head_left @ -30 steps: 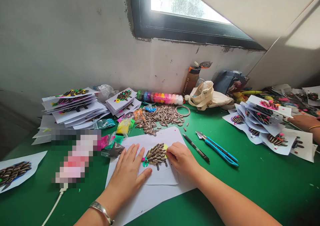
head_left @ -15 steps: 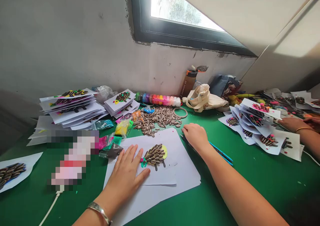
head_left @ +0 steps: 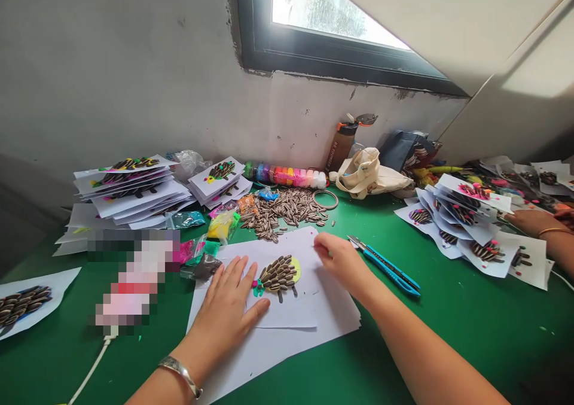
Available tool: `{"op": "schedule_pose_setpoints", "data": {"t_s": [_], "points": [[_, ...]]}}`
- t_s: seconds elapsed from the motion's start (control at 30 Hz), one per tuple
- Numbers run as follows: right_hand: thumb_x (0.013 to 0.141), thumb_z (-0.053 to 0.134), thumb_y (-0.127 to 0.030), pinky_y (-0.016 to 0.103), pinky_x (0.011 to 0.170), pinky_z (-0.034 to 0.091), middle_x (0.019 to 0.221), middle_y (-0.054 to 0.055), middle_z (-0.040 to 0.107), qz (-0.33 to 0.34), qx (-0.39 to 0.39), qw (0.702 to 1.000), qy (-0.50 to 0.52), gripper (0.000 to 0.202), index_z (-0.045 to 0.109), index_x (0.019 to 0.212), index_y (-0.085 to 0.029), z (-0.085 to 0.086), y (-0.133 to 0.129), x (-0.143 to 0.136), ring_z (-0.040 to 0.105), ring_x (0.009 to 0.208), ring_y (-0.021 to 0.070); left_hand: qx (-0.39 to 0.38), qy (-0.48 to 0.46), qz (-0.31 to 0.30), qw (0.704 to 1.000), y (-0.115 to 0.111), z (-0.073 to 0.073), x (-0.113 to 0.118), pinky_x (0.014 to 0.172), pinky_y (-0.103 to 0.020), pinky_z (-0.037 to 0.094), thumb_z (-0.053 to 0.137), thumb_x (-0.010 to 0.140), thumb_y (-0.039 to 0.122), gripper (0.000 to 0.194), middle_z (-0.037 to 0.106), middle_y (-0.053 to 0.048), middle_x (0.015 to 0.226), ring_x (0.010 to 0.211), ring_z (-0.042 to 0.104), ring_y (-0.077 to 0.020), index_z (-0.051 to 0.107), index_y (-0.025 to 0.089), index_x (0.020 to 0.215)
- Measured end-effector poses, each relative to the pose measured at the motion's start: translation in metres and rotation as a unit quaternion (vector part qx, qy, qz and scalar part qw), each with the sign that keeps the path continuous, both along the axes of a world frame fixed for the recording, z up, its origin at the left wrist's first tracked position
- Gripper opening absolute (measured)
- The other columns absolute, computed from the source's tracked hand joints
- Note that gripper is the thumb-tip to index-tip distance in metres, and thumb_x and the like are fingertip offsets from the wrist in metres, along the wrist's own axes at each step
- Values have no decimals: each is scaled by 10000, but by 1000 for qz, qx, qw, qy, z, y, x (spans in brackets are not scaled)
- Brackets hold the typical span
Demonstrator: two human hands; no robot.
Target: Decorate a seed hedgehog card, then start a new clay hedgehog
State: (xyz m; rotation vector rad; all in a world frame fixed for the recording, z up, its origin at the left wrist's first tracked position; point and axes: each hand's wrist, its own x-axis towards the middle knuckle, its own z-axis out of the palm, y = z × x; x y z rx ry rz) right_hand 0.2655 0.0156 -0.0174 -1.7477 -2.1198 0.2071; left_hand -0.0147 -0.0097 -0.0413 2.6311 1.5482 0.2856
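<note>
My left hand (head_left: pixel 231 300) lies flat with fingers spread, holding down the left side of a small white card (head_left: pixel 287 318). On that card is a hedgehog-like figure of sunflower seeds (head_left: pixel 278 273), with a teal and pink clay head at its left and a yellow-green clay patch (head_left: pixel 296 268) partly uncovered at its right end. Larger white sheets (head_left: pixel 323 333) lie stacked beneath. Just above the sheets' right edge, my right hand (head_left: pixel 336 258) has its fingers pinched together; whatever they hold is hidden. A heap of loose sunflower seeds (head_left: pixel 291 207) lies beyond the sheets.
A blue utility knife (head_left: pixel 388 267) lies right of my right forearm. Small bags of coloured clay (head_left: pixel 220 228) and stacked seed-picture cards (head_left: pixel 134 198) are at left. At the back are a tape ring (head_left: pixel 326 199), bottle (head_left: pixel 339 146) and cloth bag (head_left: pixel 368 177). Another person's hand (head_left: pixel 533 222) is far right.
My right hand has drawn back left from beside the seed heap to over the sheets' edge, uncovering more of the knife. My left hand stays on the card.
</note>
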Motion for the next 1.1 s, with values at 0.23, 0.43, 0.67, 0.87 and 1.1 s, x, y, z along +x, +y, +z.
{"op": "schedule_pose_setpoints", "data": {"t_s": [0.23, 0.43, 0.67, 0.87, 1.1], "points": [[769, 481, -14, 223, 656, 424, 809, 2, 647, 99, -61, 966, 229, 266, 643, 863, -203, -6, -34, -25, 566, 731, 129, -8, 20, -3, 1000, 0, 0, 0, 1110, -532, 255, 390, 901, 571, 646, 379, -132, 1482, 1376, 304, -322, 421, 174, 1410], [779, 491, -12, 249, 704, 450, 846, 24, 661, 101, -76, 967, 221, 291, 672, 902, -203, -10, -29, -28, 588, 788, 149, -3, 9, -4, 1000, 0, 0, 0, 1110, -526, 262, 412, 897, 557, 628, 391, -127, 1476, 1368, 320, -318, 442, 177, 1396], [796, 522, -30, 247, 701, 457, 821, 23, 619, 105, -81, 966, 223, 280, 701, 887, -224, -11, -29, -27, 579, 799, 152, -3, 3, -4, 1000, 0, -1, -1, 1110, -520, 261, 415, 890, 569, 637, 387, -129, 1478, 1367, 323, -319, 446, 179, 1393], [814, 510, -39, 244, 707, 468, 847, 27, 616, 119, -81, 963, 227, 291, 707, 904, -232, -12, -28, -25, 590, 807, 149, -1, 12, -6, 1000, 0, -1, -1, 1111, -515, 254, 405, 892, 574, 638, 386, -121, 1481, 1367, 321, -315, 436, 188, 1400], [832, 521, -56, 241, 691, 461, 831, 29, 614, 128, -78, 965, 214, 266, 715, 880, -231, -14, -26, -29, 585, 799, 149, -12, 19, -3, 1000, 0, 2, 1, 1107, -524, 260, 404, 891, 573, 647, 386, -132, 1478, 1368, 319, -323, 440, 171, 1397]]}}
